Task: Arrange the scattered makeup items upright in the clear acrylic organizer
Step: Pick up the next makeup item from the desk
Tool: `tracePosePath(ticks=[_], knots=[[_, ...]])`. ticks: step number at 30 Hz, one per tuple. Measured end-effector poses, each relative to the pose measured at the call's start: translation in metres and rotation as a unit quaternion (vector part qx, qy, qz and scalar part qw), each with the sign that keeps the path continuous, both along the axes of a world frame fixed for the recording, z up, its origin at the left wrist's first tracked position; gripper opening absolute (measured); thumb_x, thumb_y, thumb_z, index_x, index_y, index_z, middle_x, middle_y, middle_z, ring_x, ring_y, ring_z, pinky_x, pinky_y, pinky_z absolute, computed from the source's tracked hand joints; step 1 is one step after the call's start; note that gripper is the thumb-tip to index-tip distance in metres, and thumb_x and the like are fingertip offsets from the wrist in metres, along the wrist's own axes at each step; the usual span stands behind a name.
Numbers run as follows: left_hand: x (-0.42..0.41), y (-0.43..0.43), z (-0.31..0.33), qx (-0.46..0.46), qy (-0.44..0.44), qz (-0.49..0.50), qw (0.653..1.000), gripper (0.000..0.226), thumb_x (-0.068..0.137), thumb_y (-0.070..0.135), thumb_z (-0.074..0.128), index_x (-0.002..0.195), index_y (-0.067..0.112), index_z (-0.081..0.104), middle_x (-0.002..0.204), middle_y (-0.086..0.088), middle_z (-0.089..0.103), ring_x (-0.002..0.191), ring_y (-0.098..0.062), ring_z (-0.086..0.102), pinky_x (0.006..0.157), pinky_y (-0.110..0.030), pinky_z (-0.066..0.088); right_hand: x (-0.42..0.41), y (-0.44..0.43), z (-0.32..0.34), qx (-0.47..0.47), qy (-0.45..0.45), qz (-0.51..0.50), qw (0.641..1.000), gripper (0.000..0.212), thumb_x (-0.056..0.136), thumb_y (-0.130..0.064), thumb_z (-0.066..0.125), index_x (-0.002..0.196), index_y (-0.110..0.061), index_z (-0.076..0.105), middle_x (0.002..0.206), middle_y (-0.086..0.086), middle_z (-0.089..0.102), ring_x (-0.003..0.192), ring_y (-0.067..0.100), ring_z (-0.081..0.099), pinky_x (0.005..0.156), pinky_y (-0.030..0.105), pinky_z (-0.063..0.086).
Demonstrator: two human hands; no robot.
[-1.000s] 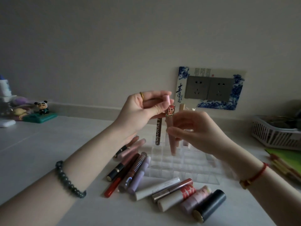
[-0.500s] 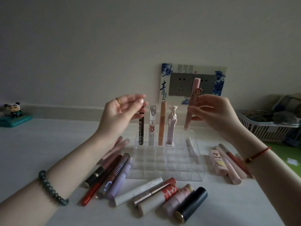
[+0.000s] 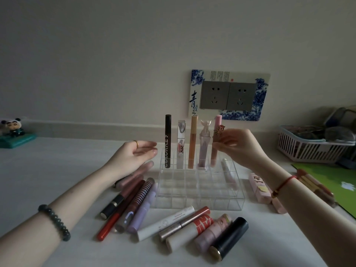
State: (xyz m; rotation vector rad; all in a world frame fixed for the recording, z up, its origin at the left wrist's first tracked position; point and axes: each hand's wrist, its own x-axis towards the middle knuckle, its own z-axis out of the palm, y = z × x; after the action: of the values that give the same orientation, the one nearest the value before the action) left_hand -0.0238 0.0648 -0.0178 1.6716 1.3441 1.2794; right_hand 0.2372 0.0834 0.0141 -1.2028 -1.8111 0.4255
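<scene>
Dim room, pale table (image 3: 48,170) against socket wall. Right hand (image 3: 242,149) fingers (image 3: 221,146) pinching pink charm-capped tube (image 3: 213,158), base apparently down in a back-row cell of the clear acrylic organizer (image 3: 198,201), just beside lilac tube (image 3: 203,151). Left hand (image 3: 133,155) relaxed, holding nothing, near black mascara (image 3: 167,143). Risks: charm snagging fingers on release; tall tube tipping into neighbour and toppling the row.

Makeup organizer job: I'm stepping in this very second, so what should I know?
Left hand: open, empty, just left of the organizer.
Right hand: pinches the pink tube, which is upright in the back row.
Done: four other tubes stand in that row, black mascara leftmost.
Left: let go of the pink tube, then stand up the loose tubes lying left, front and right of the organizer.
</scene>
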Motion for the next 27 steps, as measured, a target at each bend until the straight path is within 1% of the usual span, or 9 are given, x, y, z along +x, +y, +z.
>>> tracePosePath(ticks=[3,6,9,11,14,17,20,24,27], knots=[[0.0003,0.0022,-0.0025,0.003,0.021,-0.012,1.000,0.027,0.082,0.014,0.062,0.108,0.015,0.060,0.100,0.008,0.066,0.087,0.007,0.062,0.084,-0.012,0.048,0.0005,0.0008,-0.0022,-0.004,-0.007,-0.002,1.000,0.016,0.072,-0.008,0.070,0.085,-0.016,0.069,0.079,-0.003,0.068,0.072,0.004,0.063,0.068,0.013,0.051],[0.0024,0.0017,-0.0035,0.004,0.018,-0.024,1.000,0.020,0.081,0.013,0.062,0.099,0.021,0.061,0.098,0.008,0.066,0.080,0.010,0.061,0.076,-0.005,0.047,0.0008,0.0013,-0.0020,-0.006,-0.008,0.000,1.000,0.017,0.072,-0.008,0.069,0.087,-0.016,0.069,0.077,-0.007,0.066,0.071,0.000,0.062,0.067,0.007,0.050],[0.0053,0.0008,-0.0049,0.002,-0.002,-0.031,1.000,0.019,0.081,0.009,0.062,0.090,0.025,0.060,0.093,0.006,0.065,0.078,0.000,0.062,0.059,-0.004,0.047,0.0012,0.0012,-0.0017,-0.005,-0.010,-0.003,1.000,0.017,0.072,-0.008,0.069,0.088,-0.014,0.069,0.077,-0.006,0.066,0.070,0.000,0.062,0.067,0.008,0.051],[0.0067,-0.0001,-0.0056,0.000,-0.006,-0.033,0.999,0.020,0.080,0.008,0.063,0.092,0.024,0.059,0.092,0.005,0.065,0.076,-0.004,0.060,0.048,-0.003,0.042,0.0015,0.0009,-0.0016,-0.007,-0.013,-0.004,1.000,0.017,0.072,-0.008,0.069,0.088,-0.014,0.069,0.078,-0.005,0.066,0.071,0.001,0.062,0.067,0.010,0.051],[0.0066,0.0002,-0.0067,-0.003,0.011,-0.035,0.999,0.022,0.080,0.009,0.064,0.097,0.022,0.059,0.096,0.006,0.065,0.081,-0.004,0.062,0.056,-0.004,0.045,0.0019,0.0006,-0.0015,-0.009,-0.012,-0.002,1.000,0.017,0.072,-0.008,0.069,0.088,-0.015,0.069,0.078,-0.005,0.067,0.071,0.001,0.062,0.067,0.010,0.051],[0.0065,0.0004,-0.0076,-0.004,0.002,-0.042,0.999,0.022,0.080,0.008,0.064,0.092,0.025,0.058,0.091,0.006,0.065,0.068,0.006,0.062,0.052,-0.003,0.043,0.0022,0.0007,-0.0018,-0.007,-0.012,-0.004,1.000,0.017,0.072,-0.008,0.069,0.087,-0.016,0.069,0.078,-0.005,0.067,0.072,0.002,0.063,0.069,0.014,0.052],[0.0052,0.0020,-0.0089,-0.007,0.005,-0.046,0.999,0.023,0.079,0.007,0.064,0.090,0.027,0.058,0.095,0.006,0.065,0.080,0.001,0.062,0.066,-0.005,0.048,0.0019,0.0010,-0.0021,-0.009,-0.008,-0.004,1.000,0.017,0.072,-0.008,0.069,0.088,-0.014,0.069,0.079,-0.003,0.068,0.073,0.004,0.063,0.071,0.015,0.051],[0.0060,0.0016,-0.0085,-0.011,0.005,-0.046,0.999,0.024,0.079,0.005,0.063,0.100,0.017,0.059,0.093,0.004,0.065,0.065,0.011,0.060,0.050,-0.002,0.040,0.0015,0.0014,-0.0023,-0.009,-0.007,-0.002,1.000,0.017,0.072,-0.008,0.069,0.088,-0.015,0.069,0.080,-0.002,0.068,0.073,0.004,0.063,0.071,0.015,0.051],[0.0060,0.0009,-0.0081,-0.012,0.003,-0.046,0.999,0.023,0.079,0.005,0.063,0.096,0.021,0.059,0.092,0.004,0.065,0.063,0.012,0.060,0.047,-0.002,0.039,0.0011,0.0010,-0.0024,-0.010,-0.008,0.000,1.000,0.017,0.072,-0.008,0.069,0.088,-0.015,0.069,0.080,-0.003,0.068,0.073,0.004,0.063,0.072,0.016,0.051]])
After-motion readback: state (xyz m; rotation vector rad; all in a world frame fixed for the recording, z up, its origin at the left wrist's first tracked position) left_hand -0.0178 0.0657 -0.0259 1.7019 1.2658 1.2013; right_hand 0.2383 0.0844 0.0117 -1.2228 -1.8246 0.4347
